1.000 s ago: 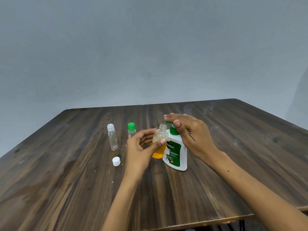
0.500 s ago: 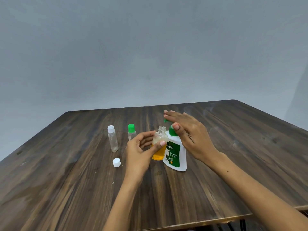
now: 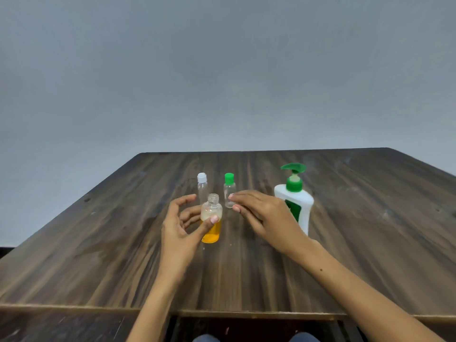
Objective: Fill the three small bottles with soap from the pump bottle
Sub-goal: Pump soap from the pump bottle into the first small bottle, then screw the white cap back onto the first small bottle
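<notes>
My left hand (image 3: pixel 180 228) grips a small open clear bottle (image 3: pixel 211 229), its lower half filled with orange soap; thumb in front, fingers behind. My right hand (image 3: pixel 264 213) hovers over the table with nothing in it, fingers stretched out. Its fingertips are close to a small clear bottle with a green cap (image 3: pixel 229 191). Another small clear bottle with a white cap (image 3: pixel 202 186) stands left of that one. The white pump bottle (image 3: pixel 299 201) with a green pump head stands to the right, partly behind my right hand. The loose white cap is out of sight.
Everything stands on a dark wooden table (image 3: pixel 98 255). Its front edge (image 3: pixel 222 313) runs close to my body, with my knees below it. A plain grey wall is behind the table.
My right hand has come off the pump head and moved left towards the green-capped bottle. My left hand has drawn the open bottle away from the pump spout. The pump head has risen.
</notes>
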`<state>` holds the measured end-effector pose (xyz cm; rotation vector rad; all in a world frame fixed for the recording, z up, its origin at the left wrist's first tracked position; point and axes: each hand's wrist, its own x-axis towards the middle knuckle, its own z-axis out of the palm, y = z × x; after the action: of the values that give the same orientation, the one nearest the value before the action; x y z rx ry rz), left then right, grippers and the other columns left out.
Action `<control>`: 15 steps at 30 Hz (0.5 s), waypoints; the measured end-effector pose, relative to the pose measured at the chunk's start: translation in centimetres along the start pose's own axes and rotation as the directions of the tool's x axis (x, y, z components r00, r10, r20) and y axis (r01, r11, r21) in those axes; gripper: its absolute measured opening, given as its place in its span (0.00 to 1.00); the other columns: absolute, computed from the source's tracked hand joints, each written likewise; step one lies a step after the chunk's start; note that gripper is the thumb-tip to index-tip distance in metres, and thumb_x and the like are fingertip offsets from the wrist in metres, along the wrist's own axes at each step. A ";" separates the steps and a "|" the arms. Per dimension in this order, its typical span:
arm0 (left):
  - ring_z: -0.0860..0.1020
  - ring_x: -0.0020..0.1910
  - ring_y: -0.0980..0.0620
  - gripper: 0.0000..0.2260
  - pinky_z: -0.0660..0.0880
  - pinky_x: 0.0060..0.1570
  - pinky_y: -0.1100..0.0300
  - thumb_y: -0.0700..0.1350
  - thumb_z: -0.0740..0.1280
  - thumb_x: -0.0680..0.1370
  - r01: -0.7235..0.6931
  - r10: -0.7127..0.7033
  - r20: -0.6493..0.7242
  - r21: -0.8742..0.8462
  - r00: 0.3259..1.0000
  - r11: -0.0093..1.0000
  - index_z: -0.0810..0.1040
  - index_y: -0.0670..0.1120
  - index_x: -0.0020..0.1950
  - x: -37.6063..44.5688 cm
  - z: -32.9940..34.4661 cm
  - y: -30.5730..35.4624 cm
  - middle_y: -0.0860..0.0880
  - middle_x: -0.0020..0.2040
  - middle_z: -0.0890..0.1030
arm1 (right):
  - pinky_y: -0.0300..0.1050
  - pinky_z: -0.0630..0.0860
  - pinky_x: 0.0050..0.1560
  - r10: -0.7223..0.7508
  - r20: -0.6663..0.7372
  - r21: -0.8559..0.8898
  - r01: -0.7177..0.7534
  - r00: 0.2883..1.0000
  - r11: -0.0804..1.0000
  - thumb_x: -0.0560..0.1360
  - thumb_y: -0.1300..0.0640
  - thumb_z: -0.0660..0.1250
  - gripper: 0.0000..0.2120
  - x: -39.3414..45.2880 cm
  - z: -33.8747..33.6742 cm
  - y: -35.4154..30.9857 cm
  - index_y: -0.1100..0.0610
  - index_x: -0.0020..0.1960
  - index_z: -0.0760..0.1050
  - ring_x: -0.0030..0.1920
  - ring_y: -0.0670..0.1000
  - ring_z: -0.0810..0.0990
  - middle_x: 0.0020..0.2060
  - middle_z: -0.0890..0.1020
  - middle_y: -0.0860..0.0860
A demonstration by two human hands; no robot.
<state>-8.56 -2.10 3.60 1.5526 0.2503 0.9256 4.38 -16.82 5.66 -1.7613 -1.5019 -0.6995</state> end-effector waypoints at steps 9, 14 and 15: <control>0.83 0.53 0.52 0.30 0.77 0.57 0.55 0.55 0.78 0.60 0.029 -0.024 -0.092 0.051 0.995 0.998 0.73 0.51 0.59 -1.6 -5.3 -1.2 0.47 0.51 0.85 | 0.53 0.73 0.60 0.217 0.424 -0.062 -0.211 0.879 0.975 0.77 0.60 0.66 0.19 1.7 7.9 1.0 0.55 0.68 0.73 0.63 0.55 0.75 0.64 0.77 0.52; 0.83 0.53 0.51 0.27 0.77 0.58 0.53 0.49 0.80 0.64 0.026 -0.021 -0.094 0.057 0.995 0.998 0.74 0.50 0.60 -1.8 -5.7 -1.6 0.47 0.50 0.85 | 0.51 0.74 0.56 0.187 0.529 -0.131 -0.138 0.828 0.982 0.78 0.64 0.60 0.19 2.3 9.6 1.0 0.52 0.66 0.75 0.63 0.54 0.75 0.64 0.77 0.50; 0.83 0.53 0.52 0.28 0.77 0.57 0.54 0.51 0.79 0.62 0.030 -0.026 -0.092 0.050 0.995 0.998 0.74 0.50 0.60 -1.9 -5.6 -1.7 0.47 0.50 0.85 | 0.50 0.74 0.56 0.181 0.540 -0.146 -0.120 0.822 0.982 0.78 0.64 0.60 0.18 2.2 9.6 1.0 0.53 0.65 0.77 0.63 0.55 0.75 0.63 0.78 0.50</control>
<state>-12.95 1.19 0.89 1.5520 0.3631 0.9761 5.38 -7.92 1.46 -2.2671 -1.6820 -0.1851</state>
